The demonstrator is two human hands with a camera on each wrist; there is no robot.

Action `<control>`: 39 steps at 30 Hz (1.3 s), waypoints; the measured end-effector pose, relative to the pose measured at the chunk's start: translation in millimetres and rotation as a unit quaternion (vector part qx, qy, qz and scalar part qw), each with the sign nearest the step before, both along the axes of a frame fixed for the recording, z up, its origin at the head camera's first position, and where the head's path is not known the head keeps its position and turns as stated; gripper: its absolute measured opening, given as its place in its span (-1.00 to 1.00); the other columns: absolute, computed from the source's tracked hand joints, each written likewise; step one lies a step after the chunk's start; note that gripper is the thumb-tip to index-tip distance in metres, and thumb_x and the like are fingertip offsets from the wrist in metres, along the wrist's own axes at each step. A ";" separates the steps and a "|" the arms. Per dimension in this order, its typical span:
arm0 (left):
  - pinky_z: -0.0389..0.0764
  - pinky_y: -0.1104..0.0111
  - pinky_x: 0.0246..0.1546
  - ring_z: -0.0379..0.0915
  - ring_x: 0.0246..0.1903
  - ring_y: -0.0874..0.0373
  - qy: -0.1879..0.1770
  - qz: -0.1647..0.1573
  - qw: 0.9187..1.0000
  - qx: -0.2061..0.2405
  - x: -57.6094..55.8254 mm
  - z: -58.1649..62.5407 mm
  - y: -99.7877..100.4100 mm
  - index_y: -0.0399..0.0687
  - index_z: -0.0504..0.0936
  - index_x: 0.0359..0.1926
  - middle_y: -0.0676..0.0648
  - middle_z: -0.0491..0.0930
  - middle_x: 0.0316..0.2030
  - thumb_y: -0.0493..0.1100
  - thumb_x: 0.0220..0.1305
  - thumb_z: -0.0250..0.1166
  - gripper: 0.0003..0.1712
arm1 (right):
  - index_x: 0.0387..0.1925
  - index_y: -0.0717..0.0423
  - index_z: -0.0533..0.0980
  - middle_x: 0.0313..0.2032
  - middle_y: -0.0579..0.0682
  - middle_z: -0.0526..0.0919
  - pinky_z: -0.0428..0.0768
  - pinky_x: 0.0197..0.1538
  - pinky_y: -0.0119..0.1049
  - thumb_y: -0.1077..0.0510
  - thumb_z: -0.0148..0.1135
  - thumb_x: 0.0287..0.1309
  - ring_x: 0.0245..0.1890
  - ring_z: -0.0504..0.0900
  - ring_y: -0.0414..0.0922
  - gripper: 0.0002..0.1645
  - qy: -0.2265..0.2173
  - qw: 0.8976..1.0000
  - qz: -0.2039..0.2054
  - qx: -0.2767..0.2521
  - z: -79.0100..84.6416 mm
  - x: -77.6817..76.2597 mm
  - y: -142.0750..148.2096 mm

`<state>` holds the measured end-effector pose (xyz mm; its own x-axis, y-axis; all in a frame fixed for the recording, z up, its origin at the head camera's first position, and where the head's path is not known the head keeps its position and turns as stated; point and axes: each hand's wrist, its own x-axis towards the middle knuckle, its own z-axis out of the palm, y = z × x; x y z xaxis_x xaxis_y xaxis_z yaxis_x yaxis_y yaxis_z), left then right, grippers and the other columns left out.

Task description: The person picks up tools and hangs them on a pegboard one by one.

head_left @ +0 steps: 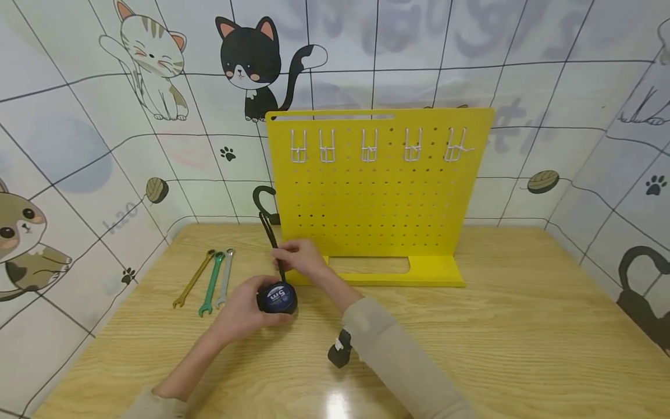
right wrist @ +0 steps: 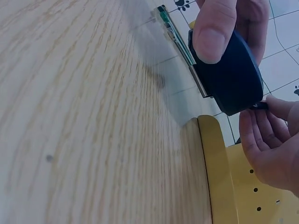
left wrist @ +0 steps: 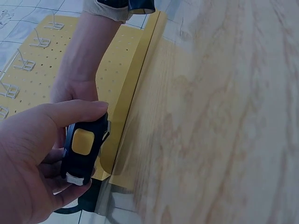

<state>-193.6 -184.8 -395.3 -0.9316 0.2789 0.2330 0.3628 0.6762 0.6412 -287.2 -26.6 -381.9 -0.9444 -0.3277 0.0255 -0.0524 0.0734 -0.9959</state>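
Tape measure sits gripped in the person's left hand. Just beside the yellow pegboard, the right hand pinches the black strap.

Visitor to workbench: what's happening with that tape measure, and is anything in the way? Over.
Left hand grips tape measure. Right hand pinches its black strap. Yellow pegboard close by right hand; nothing seen between the hands.
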 end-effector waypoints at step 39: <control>0.61 0.05 0.00 0.52 -0.01 -0.08 0.162 0.038 0.982 0.084 -13.8 15.8 20.9 -0.29 0.51 0.17 -0.21 0.60 0.01 -0.25 -0.21 0.71 -0.14 | -0.05 0.38 0.64 -0.32 0.02 0.75 0.57 0.18 -0.24 0.15 0.19 0.44 -0.25 0.73 -0.10 -0.68 0.139 0.980 0.014 -0.143 52.1 10.8 21.3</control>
<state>-207.5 -163.9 -379.6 -0.8176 0.1438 0.5575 0.5191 0.6031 0.6057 -276.4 -5.3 -329.9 -0.8783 -0.2962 0.3753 -0.3230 -0.2111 -0.9225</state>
